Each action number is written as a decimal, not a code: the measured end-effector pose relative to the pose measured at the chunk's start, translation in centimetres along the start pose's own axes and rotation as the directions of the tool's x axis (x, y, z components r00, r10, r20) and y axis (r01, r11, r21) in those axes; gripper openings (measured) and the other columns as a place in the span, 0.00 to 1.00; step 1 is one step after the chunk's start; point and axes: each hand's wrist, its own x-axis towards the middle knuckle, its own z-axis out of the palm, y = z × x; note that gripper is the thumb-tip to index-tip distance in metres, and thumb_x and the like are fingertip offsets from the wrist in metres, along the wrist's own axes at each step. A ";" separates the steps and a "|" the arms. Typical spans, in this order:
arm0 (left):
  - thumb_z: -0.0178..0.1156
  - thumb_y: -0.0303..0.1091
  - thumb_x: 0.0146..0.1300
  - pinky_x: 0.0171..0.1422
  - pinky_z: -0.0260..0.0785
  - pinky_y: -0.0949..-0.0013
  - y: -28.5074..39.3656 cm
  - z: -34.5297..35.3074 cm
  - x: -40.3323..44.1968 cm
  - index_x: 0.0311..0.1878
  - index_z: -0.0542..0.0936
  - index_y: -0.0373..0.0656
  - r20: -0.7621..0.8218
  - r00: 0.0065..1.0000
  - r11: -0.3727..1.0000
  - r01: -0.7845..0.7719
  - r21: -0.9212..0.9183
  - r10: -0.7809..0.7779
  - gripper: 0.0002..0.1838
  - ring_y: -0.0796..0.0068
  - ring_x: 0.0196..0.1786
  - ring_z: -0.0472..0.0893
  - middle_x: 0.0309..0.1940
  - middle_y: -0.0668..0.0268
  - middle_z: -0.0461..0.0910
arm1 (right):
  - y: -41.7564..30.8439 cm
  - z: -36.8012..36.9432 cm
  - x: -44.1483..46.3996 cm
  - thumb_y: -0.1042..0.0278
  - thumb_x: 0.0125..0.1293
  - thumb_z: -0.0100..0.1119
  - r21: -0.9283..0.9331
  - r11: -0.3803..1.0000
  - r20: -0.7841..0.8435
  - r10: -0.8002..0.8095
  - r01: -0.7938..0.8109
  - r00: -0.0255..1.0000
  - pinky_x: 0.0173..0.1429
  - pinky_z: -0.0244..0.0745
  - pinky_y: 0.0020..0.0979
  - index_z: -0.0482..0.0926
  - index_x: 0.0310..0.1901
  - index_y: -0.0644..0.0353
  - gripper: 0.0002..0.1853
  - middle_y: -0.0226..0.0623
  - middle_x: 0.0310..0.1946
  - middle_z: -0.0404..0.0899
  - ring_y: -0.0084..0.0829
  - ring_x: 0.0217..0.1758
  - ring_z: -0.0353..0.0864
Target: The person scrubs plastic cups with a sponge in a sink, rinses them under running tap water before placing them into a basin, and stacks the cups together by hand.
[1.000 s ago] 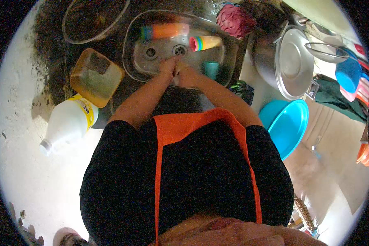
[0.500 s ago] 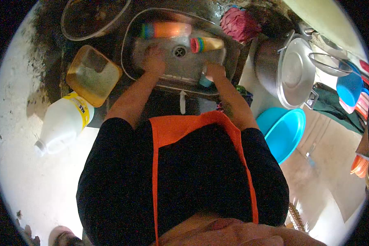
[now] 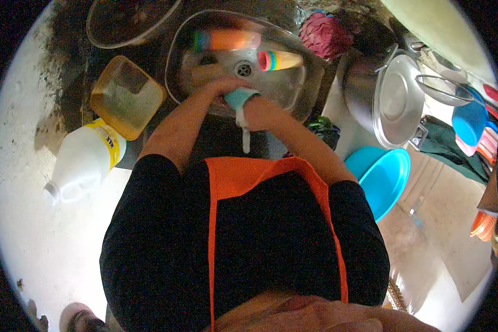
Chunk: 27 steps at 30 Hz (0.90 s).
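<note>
Teal plastic marks the cup (image 3: 238,97) now held over the near edge of the sink (image 3: 289,95), near its middle, where half a second ago it was at the sink's right side in the right hand. That right hand (image 3: 257,112) has come inward with it and is closed around the cup. The left hand (image 3: 227,87), then well apart over the left part of the sink, has moved across to meet the cup; its fingers are blurred at the cup's left side, and I cannot tell whether they clamp it or only press against it. Beyond the hands, the orange cup stack (image 3: 229,40) and the yellow cup stack (image 3: 283,61) still lie on their sides, the latter just beside the drain (image 3: 243,69). A white strip (image 3: 246,141), also visible in the previous view, hangs just below the cup, in front of the sink.
</note>
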 end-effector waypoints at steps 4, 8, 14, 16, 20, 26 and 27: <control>0.55 0.57 0.49 0.36 0.70 0.53 -2.0 -1.2 5.9 0.46 0.74 0.50 -0.058 0.997 0.974 0.029 -0.225 -0.043 0.26 0.60 0.35 0.76 0.38 0.62 0.75 | 2.9 0.6 2.8 0.57 0.43 0.59 -0.109 0.975 -0.001 0.195 -0.194 0.981 0.47 0.68 0.40 0.74 0.37 0.62 0.20 0.50 0.36 0.74 0.48 0.41 0.73; 0.53 0.57 0.50 0.38 0.69 0.53 -2.5 -3.6 5.4 0.46 0.74 0.51 -0.253 0.965 0.983 0.028 -0.179 -0.074 0.25 0.56 0.37 0.76 0.39 0.60 0.76 | 4.8 0.5 2.7 0.64 0.37 0.61 0.059 0.986 -0.439 0.164 -0.154 0.884 0.46 0.68 0.41 0.74 0.37 0.61 0.21 0.50 0.37 0.74 0.47 0.40 0.74; 0.53 0.47 0.51 0.45 0.68 0.61 -2.7 -4.8 -1.9 0.44 0.75 0.47 -0.607 0.626 0.828 -0.116 0.548 0.489 0.20 0.55 0.42 0.75 0.42 0.56 0.75 | 9.6 -1.4 2.5 0.62 0.45 0.57 -0.142 0.988 -0.374 0.008 -0.066 0.927 0.40 0.69 0.40 0.75 0.37 0.58 0.16 0.45 0.38 0.74 0.42 0.37 0.75; 0.56 0.43 0.46 0.51 0.65 0.59 -3.7 -4.9 -2.4 0.43 0.76 0.47 -0.259 0.598 0.403 -0.118 0.907 0.758 0.20 0.56 0.49 0.72 0.46 0.58 0.73 | 10.6 -0.6 3.2 0.65 0.48 0.52 -0.236 0.832 -0.433 0.372 -0.502 0.821 0.37 0.70 0.39 0.76 0.34 0.55 0.11 0.41 0.34 0.76 0.40 0.35 0.76; 0.59 0.39 0.42 0.57 0.60 0.56 -3.8 -4.1 -2.8 0.44 0.76 0.48 -0.212 0.613 0.217 0.068 0.974 0.761 0.21 0.56 0.53 0.68 0.51 0.59 0.69 | 12.2 -0.4 3.9 0.68 0.50 0.47 -0.581 0.681 -0.409 0.230 -0.447 0.883 0.34 0.71 0.38 0.75 0.34 0.57 0.10 0.38 0.31 0.77 0.40 0.32 0.77; 0.64 0.42 0.40 0.59 0.57 0.55 -1.2 -1.4 -1.3 0.53 0.68 0.46 -0.147 0.606 0.289 -0.143 0.947 0.781 0.33 0.56 0.55 0.67 0.54 0.55 0.66 | 8.3 -2.6 -3.4 0.67 0.49 0.53 -0.232 0.875 -0.654 0.183 -0.425 0.734 0.35 0.72 0.38 0.76 0.32 0.58 0.09 0.43 0.30 0.77 0.43 0.33 0.77; 0.66 0.43 0.37 0.59 0.58 0.57 -0.6 -0.1 -0.7 0.55 0.65 0.43 -0.119 0.604 0.430 -0.403 0.808 0.788 0.38 0.56 0.55 0.67 0.54 0.54 0.66 | 6.5 -3.6 -4.9 0.65 0.49 0.55 0.098 0.904 -0.687 0.363 -0.416 0.629 0.39 0.72 0.38 0.75 0.35 0.58 0.11 0.45 0.34 0.76 0.42 0.36 0.77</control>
